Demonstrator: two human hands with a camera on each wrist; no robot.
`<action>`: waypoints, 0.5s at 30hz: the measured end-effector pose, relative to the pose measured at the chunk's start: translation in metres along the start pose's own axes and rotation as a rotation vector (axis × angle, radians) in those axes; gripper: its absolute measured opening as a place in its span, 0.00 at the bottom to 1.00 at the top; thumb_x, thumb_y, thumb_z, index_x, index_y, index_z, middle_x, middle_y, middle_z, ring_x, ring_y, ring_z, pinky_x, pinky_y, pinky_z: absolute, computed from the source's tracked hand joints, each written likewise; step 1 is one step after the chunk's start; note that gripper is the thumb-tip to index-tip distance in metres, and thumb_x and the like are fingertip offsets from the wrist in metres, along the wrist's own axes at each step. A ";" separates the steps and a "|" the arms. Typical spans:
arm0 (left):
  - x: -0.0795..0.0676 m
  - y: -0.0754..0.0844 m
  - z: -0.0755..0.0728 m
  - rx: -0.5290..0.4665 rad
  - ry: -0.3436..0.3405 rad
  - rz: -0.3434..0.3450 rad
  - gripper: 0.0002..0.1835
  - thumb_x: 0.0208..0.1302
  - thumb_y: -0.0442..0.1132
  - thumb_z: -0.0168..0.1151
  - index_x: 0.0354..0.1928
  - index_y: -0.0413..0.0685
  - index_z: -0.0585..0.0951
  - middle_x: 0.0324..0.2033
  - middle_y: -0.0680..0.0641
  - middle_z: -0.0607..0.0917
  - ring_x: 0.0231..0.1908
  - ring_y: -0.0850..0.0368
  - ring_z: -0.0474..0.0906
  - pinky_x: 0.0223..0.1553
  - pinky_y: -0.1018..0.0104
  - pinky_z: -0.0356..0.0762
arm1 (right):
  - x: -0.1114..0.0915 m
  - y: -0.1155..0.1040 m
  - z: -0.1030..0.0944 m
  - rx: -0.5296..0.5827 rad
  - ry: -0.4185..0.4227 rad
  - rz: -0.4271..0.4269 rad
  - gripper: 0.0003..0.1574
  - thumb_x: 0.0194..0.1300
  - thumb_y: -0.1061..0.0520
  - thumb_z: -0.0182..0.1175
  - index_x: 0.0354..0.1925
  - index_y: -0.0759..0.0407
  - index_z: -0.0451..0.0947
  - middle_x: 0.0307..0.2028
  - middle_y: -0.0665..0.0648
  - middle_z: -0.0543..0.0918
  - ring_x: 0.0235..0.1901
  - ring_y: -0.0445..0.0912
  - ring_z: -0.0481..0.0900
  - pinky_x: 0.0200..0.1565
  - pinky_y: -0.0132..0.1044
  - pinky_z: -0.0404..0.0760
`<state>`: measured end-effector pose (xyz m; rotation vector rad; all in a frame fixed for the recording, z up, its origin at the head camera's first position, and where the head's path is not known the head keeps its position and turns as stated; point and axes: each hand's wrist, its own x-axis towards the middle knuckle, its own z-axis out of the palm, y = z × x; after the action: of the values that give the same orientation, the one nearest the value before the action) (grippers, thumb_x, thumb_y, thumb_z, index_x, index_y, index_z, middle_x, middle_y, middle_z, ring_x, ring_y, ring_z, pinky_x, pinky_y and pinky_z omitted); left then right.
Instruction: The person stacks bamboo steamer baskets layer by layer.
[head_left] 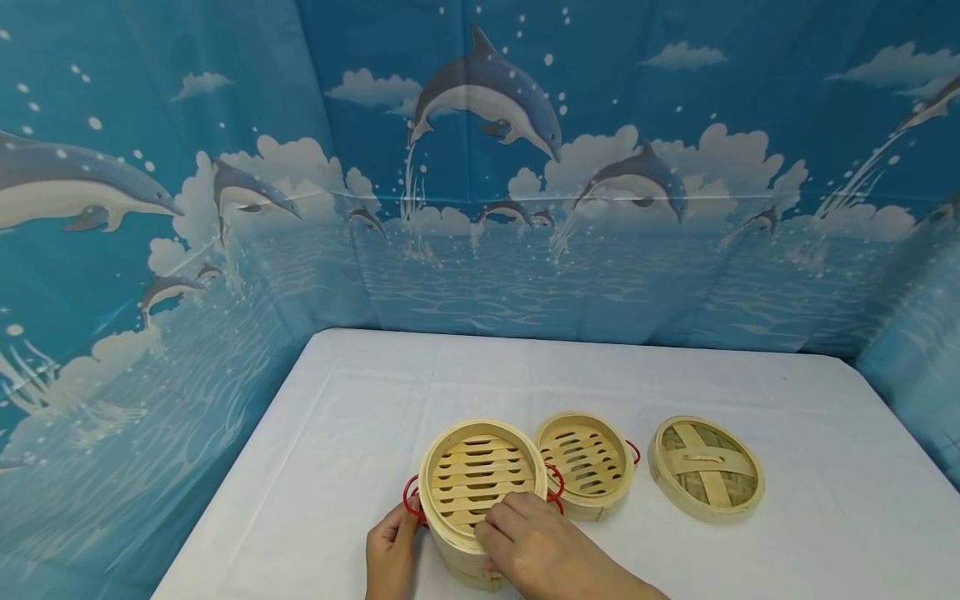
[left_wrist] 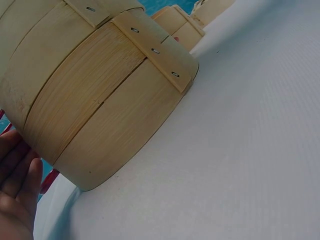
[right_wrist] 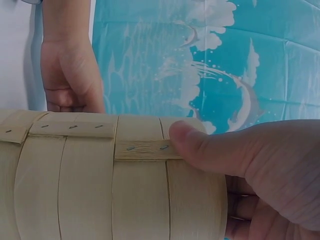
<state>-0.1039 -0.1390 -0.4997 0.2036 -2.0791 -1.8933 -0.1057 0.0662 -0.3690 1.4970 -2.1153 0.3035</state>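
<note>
Two stacked bamboo steamer baskets [head_left: 483, 475] stand upright near the table's front edge, the slatted floor of the upper one facing up. My right hand [head_left: 536, 537] grips the upper basket's rim at the front right. In the right wrist view, its thumb [right_wrist: 192, 145] presses the outer wall over a stapled strip while the fingers reach over the rim. On the other side, my left hand [head_left: 392, 550] rests its loosely extended fingers against the stack by a red loop handle [head_left: 411, 496]. The left wrist view shows the stapled wall [left_wrist: 100, 100] close up; some left fingertips are hidden behind it.
Just right of the stack sits another slatted steamer basket [head_left: 585, 462] with a red loop. Farther right lies a woven bamboo lid [head_left: 707, 468] with a crossed strap. A white cloth [head_left: 360, 400] covers the table, and a dolphin-print curtain [head_left: 480, 275] hangs behind.
</note>
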 end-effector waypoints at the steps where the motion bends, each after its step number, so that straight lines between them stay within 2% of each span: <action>1: 0.000 0.000 0.000 0.003 0.000 -0.006 0.14 0.68 0.34 0.51 0.35 0.30 0.82 0.25 0.54 0.81 0.35 0.68 0.76 0.41 0.76 0.76 | 0.000 0.000 0.000 0.000 -0.001 0.000 0.12 0.55 0.53 0.66 0.35 0.57 0.77 0.30 0.48 0.73 0.32 0.39 0.69 0.36 0.29 0.71; 9: -0.001 0.001 -0.001 0.009 0.003 -0.013 0.13 0.68 0.34 0.51 0.36 0.30 0.82 0.26 0.54 0.81 0.35 0.67 0.76 0.41 0.75 0.76 | 0.000 -0.001 0.001 -0.009 -0.010 0.012 0.11 0.59 0.52 0.63 0.35 0.57 0.77 0.30 0.48 0.73 0.31 0.40 0.70 0.36 0.29 0.71; 11: -0.001 0.001 -0.001 0.006 0.002 -0.008 0.13 0.68 0.34 0.51 0.35 0.30 0.82 0.26 0.54 0.81 0.35 0.67 0.76 0.40 0.75 0.77 | 0.000 -0.001 0.002 -0.024 0.014 0.004 0.10 0.64 0.51 0.57 0.34 0.58 0.77 0.30 0.48 0.73 0.31 0.40 0.70 0.36 0.30 0.71; 15: -0.001 0.001 -0.001 0.014 0.003 -0.015 0.13 0.68 0.34 0.51 0.37 0.30 0.82 0.28 0.54 0.82 0.36 0.68 0.76 0.41 0.75 0.76 | 0.000 0.000 0.005 -0.046 0.080 -0.016 0.21 0.73 0.51 0.41 0.32 0.58 0.76 0.29 0.48 0.73 0.30 0.40 0.70 0.34 0.30 0.71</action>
<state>-0.1029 -0.1394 -0.4984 0.2257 -2.0954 -1.8865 -0.1074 0.0637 -0.3733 1.4508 -2.0331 0.3019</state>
